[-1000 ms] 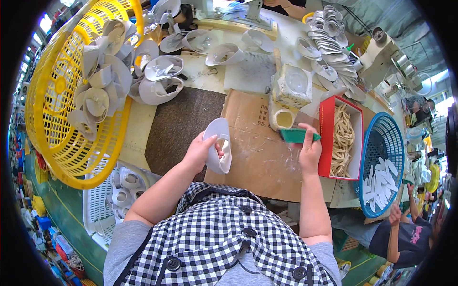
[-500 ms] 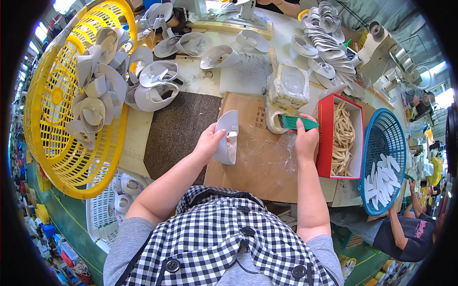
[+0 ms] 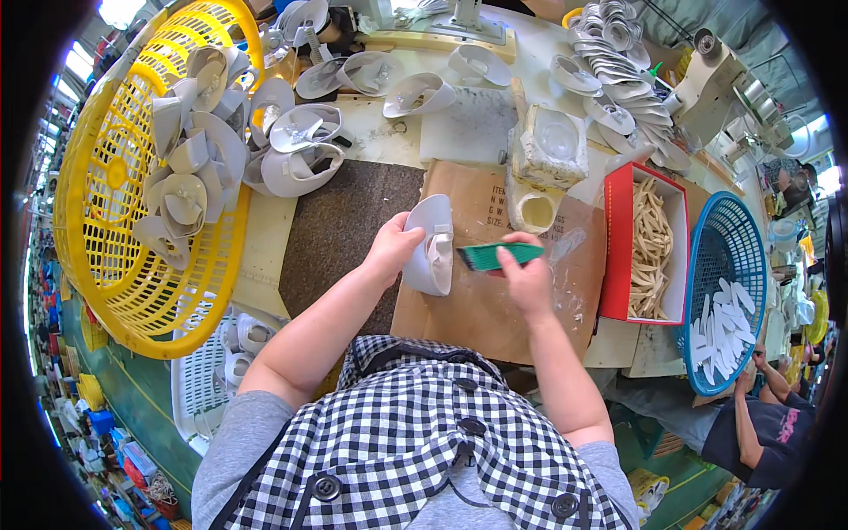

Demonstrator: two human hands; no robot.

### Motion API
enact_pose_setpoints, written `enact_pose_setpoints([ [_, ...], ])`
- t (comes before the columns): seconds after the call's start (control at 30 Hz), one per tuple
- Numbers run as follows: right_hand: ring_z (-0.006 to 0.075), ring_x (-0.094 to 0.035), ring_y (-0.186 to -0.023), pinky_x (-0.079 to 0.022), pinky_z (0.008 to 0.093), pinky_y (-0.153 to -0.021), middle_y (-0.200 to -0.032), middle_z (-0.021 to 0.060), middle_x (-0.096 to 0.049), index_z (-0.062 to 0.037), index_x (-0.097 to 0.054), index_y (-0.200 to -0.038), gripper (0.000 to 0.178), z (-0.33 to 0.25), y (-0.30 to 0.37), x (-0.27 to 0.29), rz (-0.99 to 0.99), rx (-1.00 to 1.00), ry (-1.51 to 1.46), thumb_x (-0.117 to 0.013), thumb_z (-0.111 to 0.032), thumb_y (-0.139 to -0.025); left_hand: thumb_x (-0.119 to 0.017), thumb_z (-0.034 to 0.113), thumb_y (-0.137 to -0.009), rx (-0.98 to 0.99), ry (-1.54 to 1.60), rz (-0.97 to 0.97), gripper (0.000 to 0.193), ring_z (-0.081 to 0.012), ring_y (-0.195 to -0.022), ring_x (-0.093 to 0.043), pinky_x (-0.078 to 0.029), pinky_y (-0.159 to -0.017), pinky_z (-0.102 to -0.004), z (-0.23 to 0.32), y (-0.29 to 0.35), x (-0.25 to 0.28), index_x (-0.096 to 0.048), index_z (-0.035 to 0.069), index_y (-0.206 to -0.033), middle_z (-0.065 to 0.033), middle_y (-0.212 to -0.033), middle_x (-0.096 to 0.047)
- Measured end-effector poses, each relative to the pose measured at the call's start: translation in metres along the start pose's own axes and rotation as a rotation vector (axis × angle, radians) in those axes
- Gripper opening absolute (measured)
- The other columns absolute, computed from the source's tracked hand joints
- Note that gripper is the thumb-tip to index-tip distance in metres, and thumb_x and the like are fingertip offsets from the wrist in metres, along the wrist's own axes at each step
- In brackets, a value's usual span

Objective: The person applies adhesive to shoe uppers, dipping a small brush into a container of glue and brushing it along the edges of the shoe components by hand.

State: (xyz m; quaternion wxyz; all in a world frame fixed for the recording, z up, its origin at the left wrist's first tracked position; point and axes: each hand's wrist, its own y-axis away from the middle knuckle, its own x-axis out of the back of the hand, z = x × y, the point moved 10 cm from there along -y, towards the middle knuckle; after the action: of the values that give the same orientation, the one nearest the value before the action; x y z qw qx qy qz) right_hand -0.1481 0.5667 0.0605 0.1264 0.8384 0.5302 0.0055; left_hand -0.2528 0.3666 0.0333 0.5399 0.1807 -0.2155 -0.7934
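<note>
My left hand (image 3: pixel 394 243) grips a pale grey-white curved piece (image 3: pixel 430 246), shaped like part of a shoe upper, and holds it upright above the cardboard. In my right hand (image 3: pixel 527 281) is a flat green brush (image 3: pixel 502 255), its dark bristle end pointing left, a short gap from the white piece. Just beyond that hand, a small cup (image 3: pixel 536 210) with a cream-coloured inside adjoins a crusted white block-like container (image 3: pixel 552 146). Beneath both hands lies a brown cardboard sheet (image 3: pixel 495 305) smeared with whitish residue.
Similar white pieces fill a yellow basket (image 3: pixel 110 172) at left and lie along the table's back. At right stand a red box (image 3: pixel 618 247) of beige strips and a blue basket (image 3: pixel 693 291) of white strips. A person (image 3: pixel 760 433) works beyond it.
My right hand has moved left with the green brush, away from the cup and toward the white piece. My left hand still holds that piece.
</note>
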Motion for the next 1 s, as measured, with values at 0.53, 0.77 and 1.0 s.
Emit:
enact_pose_setpoints([
  [0.53,0.0422,-0.059,-0.076,-0.047,0.0453,-0.066,-0.082,0.0212,-0.061,-0.0063,-0.048,-0.102,0.019,0.002,0.033,-0.064,-0.225,0.247,0.599,-0.054,-0.01,-0.085,-0.054,0.008,-0.078,0.009,0.162,-0.114,0.036,-0.0178,-0.089,-0.058,-0.047,-0.08,-0.0314,0.002,0.024,0.001,-0.048,0.001,-0.112,-0.0099,-0.098,-0.057],
  [0.77,0.0387,-0.06,-0.083,-0.048,0.0425,-0.07,-0.092,0.0189,-0.06,-0.0054,-0.054,-0.101,0.017,-0.056,0.012,-0.059,-0.038,0.648,0.72,-0.055,-0.007,-0.085,-0.057,0.012,-0.078,-0.256,-0.049,-0.196,0.037,-0.0152,-0.086,-0.058,-0.047,-0.077,-0.0298,0.059,0.044,-0.03,-0.048,0.001,-0.113,-0.0093,-0.099,-0.057],
  [1.0,0.0355,-0.062,-0.082,-0.048,0.0392,-0.069,-0.086,0.0177,-0.062,-0.006,-0.054,-0.098,0.015,-0.009,-0.055,-0.021,0.047,0.321,0.477,-0.056,-0.007,-0.083,-0.056,0.005,-0.076,-0.441,-0.568,0.028,0.024,-0.0145,-0.081,-0.057,-0.046,-0.073,-0.0281,0.04,0.033,-0.002,-0.054,0.002,-0.099,-0.006,-0.084,-0.059],
])
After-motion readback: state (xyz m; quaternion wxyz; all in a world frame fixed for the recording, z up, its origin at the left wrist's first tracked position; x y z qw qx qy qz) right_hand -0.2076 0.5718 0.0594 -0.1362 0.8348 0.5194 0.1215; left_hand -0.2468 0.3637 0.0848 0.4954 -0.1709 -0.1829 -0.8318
